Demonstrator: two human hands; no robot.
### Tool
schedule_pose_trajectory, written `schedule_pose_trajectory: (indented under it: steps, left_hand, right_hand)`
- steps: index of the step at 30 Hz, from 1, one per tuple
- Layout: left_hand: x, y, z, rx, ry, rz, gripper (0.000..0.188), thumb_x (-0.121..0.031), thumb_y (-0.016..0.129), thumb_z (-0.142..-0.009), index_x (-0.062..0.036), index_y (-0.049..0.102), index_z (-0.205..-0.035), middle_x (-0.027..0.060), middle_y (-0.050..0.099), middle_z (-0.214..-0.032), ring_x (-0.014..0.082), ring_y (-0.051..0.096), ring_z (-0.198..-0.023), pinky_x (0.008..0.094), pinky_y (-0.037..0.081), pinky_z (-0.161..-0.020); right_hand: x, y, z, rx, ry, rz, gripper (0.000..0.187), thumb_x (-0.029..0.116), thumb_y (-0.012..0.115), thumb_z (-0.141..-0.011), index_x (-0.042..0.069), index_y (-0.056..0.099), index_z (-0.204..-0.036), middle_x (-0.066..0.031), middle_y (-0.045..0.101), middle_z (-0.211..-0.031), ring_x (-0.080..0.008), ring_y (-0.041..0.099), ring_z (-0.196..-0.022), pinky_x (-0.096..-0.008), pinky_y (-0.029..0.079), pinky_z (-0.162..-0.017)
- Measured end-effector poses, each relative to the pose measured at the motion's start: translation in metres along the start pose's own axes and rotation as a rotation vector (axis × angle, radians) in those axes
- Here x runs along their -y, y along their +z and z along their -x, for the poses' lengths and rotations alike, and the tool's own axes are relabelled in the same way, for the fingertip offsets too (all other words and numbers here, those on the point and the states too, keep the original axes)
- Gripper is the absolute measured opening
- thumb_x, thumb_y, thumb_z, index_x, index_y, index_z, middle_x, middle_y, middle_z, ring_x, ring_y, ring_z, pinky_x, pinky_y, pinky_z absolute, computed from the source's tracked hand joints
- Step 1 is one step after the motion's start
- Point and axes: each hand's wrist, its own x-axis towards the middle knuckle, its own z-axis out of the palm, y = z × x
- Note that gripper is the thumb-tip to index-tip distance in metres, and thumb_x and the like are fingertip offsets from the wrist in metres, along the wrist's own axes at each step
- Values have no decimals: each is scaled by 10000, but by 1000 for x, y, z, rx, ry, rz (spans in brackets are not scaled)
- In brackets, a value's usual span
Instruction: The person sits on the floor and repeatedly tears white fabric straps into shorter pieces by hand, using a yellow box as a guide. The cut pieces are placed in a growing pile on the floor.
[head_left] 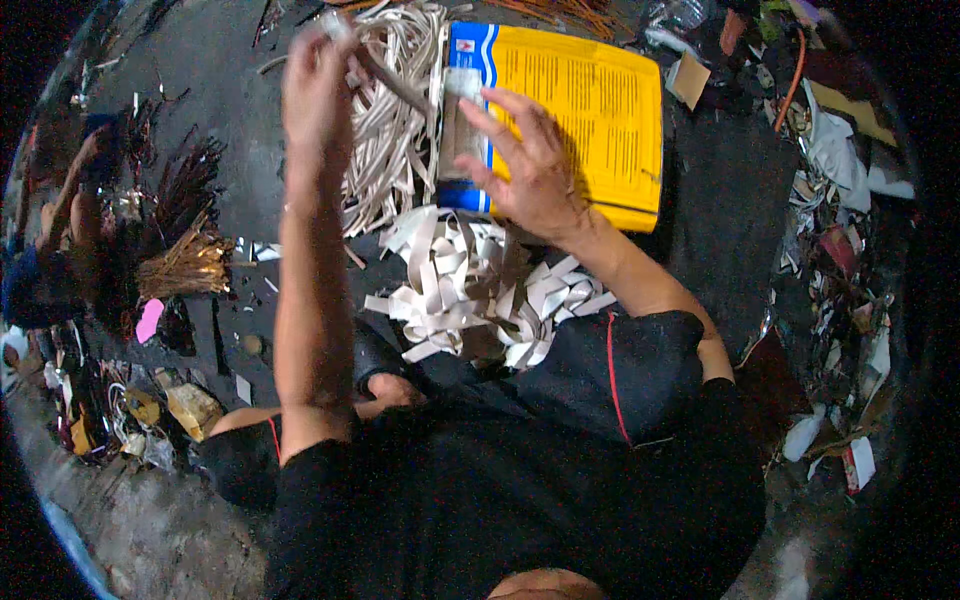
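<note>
My left hand [315,95] is raised at the upper left, blurred, its fingers closed around one end of a grey flat strip [395,82]. That strip slants down to the left edge of a yellow plastic container [590,110] with a blue and white band. Over the container's blue end my right hand [535,165] is open, fingers spread, holding nothing. Near its fingertips lies a grey-brown panel [463,145] with a small pale piece at its top. Behind the strip spreads a pile of long whitish strips [385,150]. Wider, curled pale strips [450,280] lie heaped by my lap.
A bundle of copper-coloured wires [185,265] lies to the left, by a pink scrap [149,320]. Another person's arm [75,190] shows at the far left. Mixed scraps [840,170] line the right side; more scraps [190,408] lie at the lower left.
</note>
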Motion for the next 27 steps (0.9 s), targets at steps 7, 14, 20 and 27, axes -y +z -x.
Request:
schedule_pose_trajectory:
  steps: [7, 14, 20, 27]
  left_hand:
    - [-57, -5, -19, 185, 162, -111, 311, -218, 561, -947, 1, 569, -1168, 52, 622, -938, 122, 584, -837, 248, 470, -745]
    - [-2, -4, 36, 366, -216, -72, 300, -243, 580, -933, -16, 630, -1122, 1, 623, -908, 81, 522, -764, 220, 420, -708]
    - [-7, 32, 69, 950, -227, -172, 334, -285, 498, -990, 9, 606, -1105, 35, 622, -930, 104, 561, -898, 257, 461, -836]
    - [-23, 44, 82, 1120, -301, -250, 456, -431, 460, -989, -10, 632, -1008, 6, 562, -761, 95, 511, -728, 258, 433, -654]
  right_hand:
    - [16, -5, 46, 87, -314, -387, 450, 59, 681, -738, 81, 594, -1178, -88, 621, -939, -276, 615, -789, -364, 509, -698]
    - [9, 72, 137, 847, -369, -126, 204, 138, 556, -788, 78, 598, -978, -138, 591, -942, -282, 623, -906, -385, 538, -664]
    - [33, -28, 56, 220, -571, -273, 239, 100, 577, -767, 93, 600, -1005, -29, 537, -733, -208, 599, -679, -348, 476, -503]
    - [2, -96, 26, 231, 320, -843, 228, 134, 596, -873, 24, 611, -1072, -65, 638, -823, -198, 632, -713, -301, 519, -677]
